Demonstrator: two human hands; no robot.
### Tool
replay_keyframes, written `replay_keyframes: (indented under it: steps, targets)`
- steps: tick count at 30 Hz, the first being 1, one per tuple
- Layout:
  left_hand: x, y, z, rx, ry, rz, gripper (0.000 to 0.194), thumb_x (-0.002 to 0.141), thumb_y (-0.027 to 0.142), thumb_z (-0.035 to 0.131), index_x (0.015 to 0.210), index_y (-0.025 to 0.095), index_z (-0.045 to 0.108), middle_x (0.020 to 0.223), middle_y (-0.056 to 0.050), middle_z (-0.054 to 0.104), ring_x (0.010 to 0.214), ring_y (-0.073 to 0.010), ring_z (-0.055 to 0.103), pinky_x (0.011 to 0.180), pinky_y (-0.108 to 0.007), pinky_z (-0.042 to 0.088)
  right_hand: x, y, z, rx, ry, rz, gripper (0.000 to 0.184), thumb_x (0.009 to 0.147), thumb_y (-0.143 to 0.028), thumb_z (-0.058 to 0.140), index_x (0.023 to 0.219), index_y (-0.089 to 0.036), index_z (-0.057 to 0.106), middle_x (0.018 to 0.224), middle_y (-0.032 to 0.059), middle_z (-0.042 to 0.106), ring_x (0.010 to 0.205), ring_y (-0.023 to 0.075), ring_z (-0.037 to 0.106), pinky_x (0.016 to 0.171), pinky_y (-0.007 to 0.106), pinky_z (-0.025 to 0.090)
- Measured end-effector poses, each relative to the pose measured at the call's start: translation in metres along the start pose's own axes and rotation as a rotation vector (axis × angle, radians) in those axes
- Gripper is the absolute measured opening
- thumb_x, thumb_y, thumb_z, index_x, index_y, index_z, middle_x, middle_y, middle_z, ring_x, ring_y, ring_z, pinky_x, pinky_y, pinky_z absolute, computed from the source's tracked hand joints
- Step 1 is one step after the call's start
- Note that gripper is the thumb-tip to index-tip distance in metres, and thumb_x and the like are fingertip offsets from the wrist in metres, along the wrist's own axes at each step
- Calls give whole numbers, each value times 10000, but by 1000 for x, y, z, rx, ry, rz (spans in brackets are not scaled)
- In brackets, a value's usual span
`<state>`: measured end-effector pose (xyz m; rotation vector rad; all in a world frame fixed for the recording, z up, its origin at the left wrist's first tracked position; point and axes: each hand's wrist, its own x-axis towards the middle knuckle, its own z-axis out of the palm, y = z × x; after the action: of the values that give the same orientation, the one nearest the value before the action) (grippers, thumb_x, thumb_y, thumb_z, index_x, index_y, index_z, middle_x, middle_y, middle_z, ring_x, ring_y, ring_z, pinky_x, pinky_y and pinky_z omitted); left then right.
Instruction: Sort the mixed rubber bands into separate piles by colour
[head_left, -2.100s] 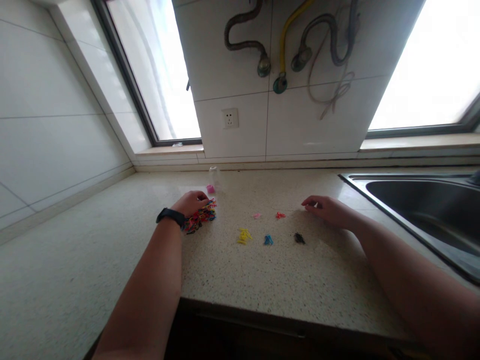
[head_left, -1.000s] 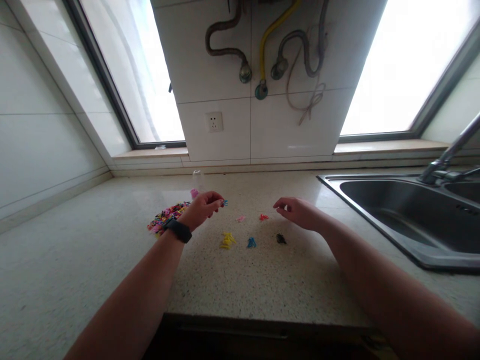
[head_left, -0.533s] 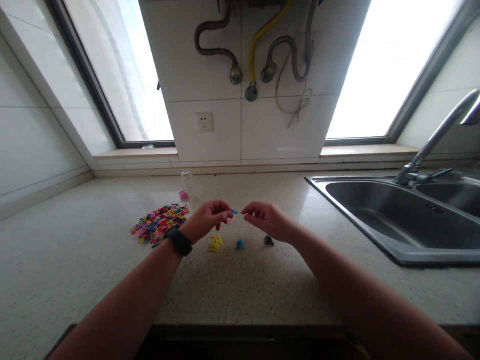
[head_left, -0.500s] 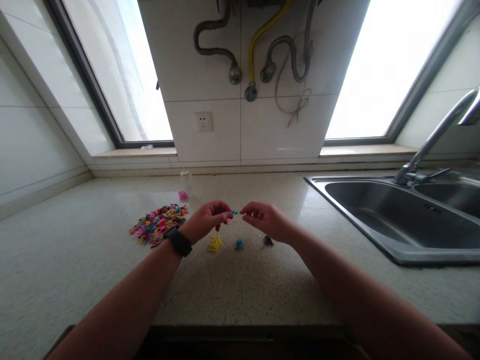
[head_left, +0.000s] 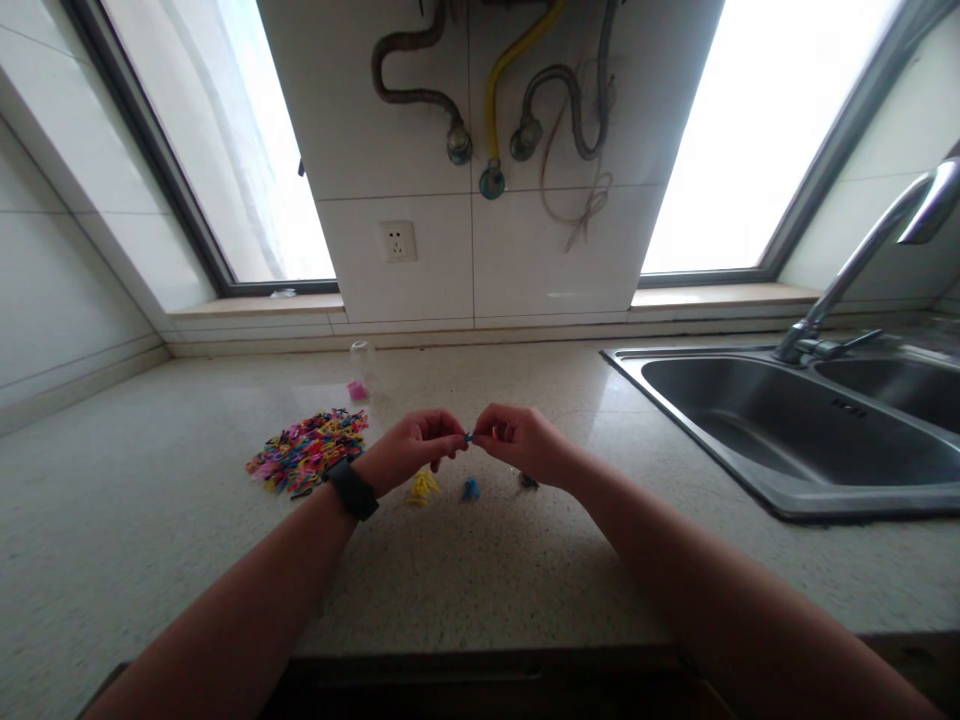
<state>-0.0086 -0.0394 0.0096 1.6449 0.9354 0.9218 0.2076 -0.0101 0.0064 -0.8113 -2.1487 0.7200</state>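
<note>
My left hand and my right hand meet above the speckled counter, fingertips pinched together on one small blue piece. A black band sits on my left wrist. Just below the hands lie a small yellow heap, a blue heap and a dark heap, partly hidden by my right hand. A larger pile of mixed coloured pieces lies to the left of my left hand.
A small clear bottle with a pink cap lies behind the pile. A steel sink with a tap fills the right. Pipes and a wall socket hang on the tiled wall between two windows.
My left hand left the mixed pile with a blue piece and moved right. My right hand came left to meet it, and both now pinch the piece. The view shifted right.
</note>
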Motion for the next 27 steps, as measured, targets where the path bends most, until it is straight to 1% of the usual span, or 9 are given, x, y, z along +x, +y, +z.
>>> replay_keyframes:
  steps: [7,11,15,18,23,27]
  targets:
    - [-2,3,-3,6,59,16,207,808,336,666,873,144,625,825,-44,639,672,-116,545,541,-218,444,-1,2,-6,59,-5,22,146,811,-323,654,814,-179,629,632,-31,525,569,93,430,523,224,350]
    - [-3,5,-3,-59,82,7,216,820,348,663,866,142,620,820,-43,644,635,-100,531,536,-215,440,0,4,-14,99,36,12,159,823,-336,645,816,-179,625,629,-29,534,573,95,440,531,229,357]
    - [-5,6,-2,-108,111,9,231,831,366,666,872,144,616,823,-45,650,645,-102,538,535,-212,432,1,3,-20,156,80,21,172,816,-344,653,816,-175,617,619,-25,553,551,93,450,511,229,354]
    - [-5,7,-1,-102,110,13,231,830,367,670,876,146,616,819,-42,654,629,-96,531,538,-212,427,2,3,-21,165,100,21,181,815,-355,655,808,-178,614,610,-27,556,549,93,459,508,231,357]
    - [-6,10,3,-60,79,11,234,823,371,671,866,147,618,797,-34,648,579,-81,496,525,-208,418,2,4,-19,152,89,24,167,813,-342,658,810,-179,619,609,-25,565,556,97,469,518,238,368]
    - [-7,11,5,-49,73,21,212,815,352,675,852,150,627,788,-29,646,591,-82,499,528,-205,413,1,4,-19,153,85,19,166,818,-343,654,814,-181,619,613,-25,569,551,96,469,515,237,366]
